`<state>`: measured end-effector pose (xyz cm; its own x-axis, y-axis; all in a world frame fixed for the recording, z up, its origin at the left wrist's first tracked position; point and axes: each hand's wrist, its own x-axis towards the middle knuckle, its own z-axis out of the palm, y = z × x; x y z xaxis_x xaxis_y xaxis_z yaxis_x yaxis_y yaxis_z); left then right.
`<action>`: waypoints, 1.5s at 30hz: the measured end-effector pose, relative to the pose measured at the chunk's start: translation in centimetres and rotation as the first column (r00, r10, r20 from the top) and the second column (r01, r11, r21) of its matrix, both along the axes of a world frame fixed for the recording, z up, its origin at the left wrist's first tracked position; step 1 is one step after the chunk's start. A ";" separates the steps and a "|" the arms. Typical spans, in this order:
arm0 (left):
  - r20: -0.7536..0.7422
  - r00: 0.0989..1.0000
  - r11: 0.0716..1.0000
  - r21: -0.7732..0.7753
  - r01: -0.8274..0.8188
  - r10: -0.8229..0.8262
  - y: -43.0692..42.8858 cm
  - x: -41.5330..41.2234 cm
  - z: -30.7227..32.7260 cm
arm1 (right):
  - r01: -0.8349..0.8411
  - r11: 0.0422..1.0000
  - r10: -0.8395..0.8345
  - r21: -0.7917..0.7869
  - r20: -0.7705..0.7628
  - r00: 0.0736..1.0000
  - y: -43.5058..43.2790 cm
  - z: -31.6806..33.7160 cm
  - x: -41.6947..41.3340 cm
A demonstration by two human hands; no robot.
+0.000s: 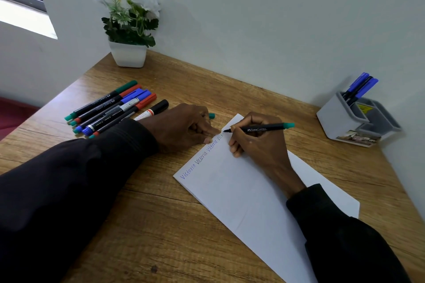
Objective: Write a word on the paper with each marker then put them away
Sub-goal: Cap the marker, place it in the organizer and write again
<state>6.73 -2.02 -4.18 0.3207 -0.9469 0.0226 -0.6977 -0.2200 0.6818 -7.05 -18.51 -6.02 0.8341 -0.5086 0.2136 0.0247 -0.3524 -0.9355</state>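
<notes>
Dark sleeve (69, 179) fills the lower left, that forearm laid flat across the wooden desk (161, 248), I'd guess for steadiness. Next biggest is the paper (241, 190), angled from frame centre down to the lower right, probably so the writing line suits the wrist. "Victoria" (200, 158) runs along its upper-left edge three times, with a fourth underway.

Unused markers (110, 108) lie bunched at centre left, within easy reach. The grey holder (345, 122) at the right edge already has a few blue ones standing in it, so that looks like the put-away spot.

Left hand (181, 126) sits at the paper's top corner, fingers curled with the tips pressing on the edge, seemingly pinning the sheet. Right hand (257, 142) has thumb and fingers clamped round the green-ended marker (264, 128), tip touching the paper mid-word.

Tiny green cap (212, 115) pokes out behind the left hand; can't tell if it's gripped or just lying there.
</notes>
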 end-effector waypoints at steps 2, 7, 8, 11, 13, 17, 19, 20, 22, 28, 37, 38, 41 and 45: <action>0.002 1.000 1.000 0.004 -0.001 0.001 0.0 0.0 -0.1 | 0.009 1.000 -0.009 0.007 0.007 1.000 0.0 0.0 0.0; 0.030 1.000 1.000 -0.002 -0.007 0.007 0.0 0.3 -0.4 | 0.019 1.000 -0.019 0.000 -0.014 1.000 0.1 0.2 0.0; 0.033 0.999 1.000 -0.007 -0.001 0.001 0.1 0.3 -0.4 | 0.023 1.000 -0.023 0.006 -0.018 1.000 0.1 0.2 0.0; 0.023 1.000 1.000 -0.012 -0.004 0.005 0.0 0.3 -0.4 | 0.025 1.000 -0.025 0.000 -0.011 1.000 0.1 0.2 -0.1; 0.010 1.000 1.000 -0.013 -0.016 0.016 0.0 0.2 -0.3 | 0.022 1.000 -0.022 -0.006 -0.012 1.000 0.0 0.2 -0.1; 0.006 1.000 1.000 -0.010 0.003 -0.003 0.1 0.2 -0.2 | 0.035 0.999 -0.035 0.008 -0.023 0.999 0.0 0.2 -0.1; 0.015 1.000 1.000 -0.021 0.014 -0.013 0.1 0.0 -0.1 | 0.039 0.998 -0.040 0.054 0.003 0.999 -0.1 0.2 -0.1; 0.025 1.000 1.000 -0.019 0.013 -0.013 0.1 0.0 -0.1 | 0.039 0.995 -0.041 0.089 0.016 0.999 -0.2 0.1 -0.1; 0.029 1.000 1.000 -0.018 0.011 -0.011 0.1 -0.1 0.0 | 0.043 0.985 -0.047 0.167 0.024 0.999 -0.5 0.2 -0.1; 0.099 0.990 0.987 -0.138 -0.084 0.098 0.6 0.0 0.5 | 0.029 0.959 -0.038 0.280 0.029 0.999 -1.1 0.3 -0.2; 0.306 0.895 0.945 -0.128 -0.299 0.325 0.6 0.6 -0.1 | -0.063 0.934 0.052 0.351 0.041 0.998 -1.8 0.3 -0.2; 0.306 0.893 0.944 -0.128 -0.304 0.329 0.6 0.6 0.0 | -0.093 0.930 0.084 0.356 0.043 0.996 -1.9 0.3 -0.2; 0.289 0.889 0.935 -0.128 -0.331 0.354 0.6 0.4 0.3 | -0.183 0.901 0.175 0.394 0.058 0.983 -2.4 0.9 -0.3; 0.043 0.905 0.889 -0.209 -0.406 0.424 1.0 0.2 0.8 | -0.246 0.858 0.224 0.450 0.102 0.969 -2.4 3.3 -0.8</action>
